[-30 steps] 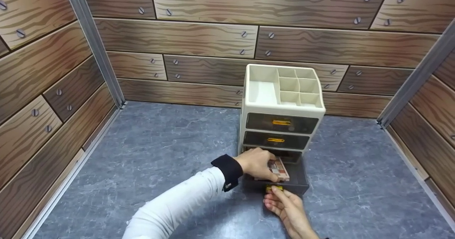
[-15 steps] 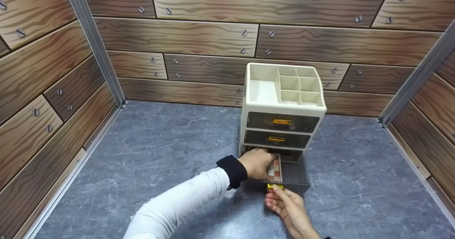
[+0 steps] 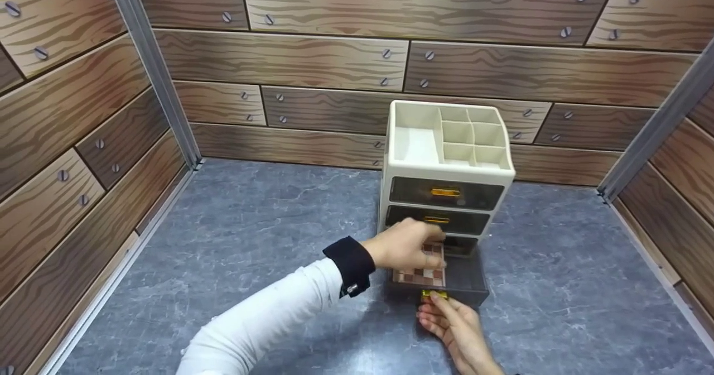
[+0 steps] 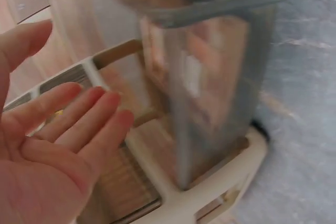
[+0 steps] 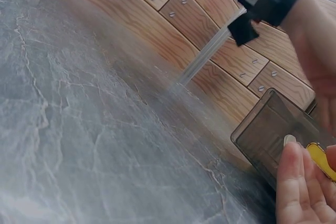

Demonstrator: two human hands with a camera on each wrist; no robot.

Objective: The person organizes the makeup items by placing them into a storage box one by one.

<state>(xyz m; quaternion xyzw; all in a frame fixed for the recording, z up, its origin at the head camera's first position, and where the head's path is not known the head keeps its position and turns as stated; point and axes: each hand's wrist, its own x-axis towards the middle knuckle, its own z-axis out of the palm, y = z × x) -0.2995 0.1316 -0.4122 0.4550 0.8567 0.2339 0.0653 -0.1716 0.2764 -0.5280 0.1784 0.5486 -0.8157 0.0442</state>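
A cream desktop organizer [image 3: 450, 169] has its bottom drawer [image 3: 468, 272], of smoky clear plastic, pulled out. Inside at the left of that drawer lies an eyeshadow palette [image 3: 419, 278] with a grid of brown, pink and pale squares. Over the palette hovers my left hand [image 3: 406, 245], partly covering it in the head view; the left wrist view has its fingers [image 4: 86, 116] extended, holding nothing. At the drawer's front, my right hand [image 3: 458, 330] pinches the yellow drawer handle [image 3: 434, 295], thumb on top and the other fingers below.
Two upper drawers [image 3: 446, 192] with amber handles are closed. Open compartments [image 3: 458, 134] form the organizer's top. Grey marbled table surface [image 3: 268, 213] surrounds it, bounded by wood-print walls [image 3: 312, 62] at the back and sides.
My left hand first gripped the palette, set it down at the drawer's left, then let go and rose off it. My right hand has stayed on the handle.
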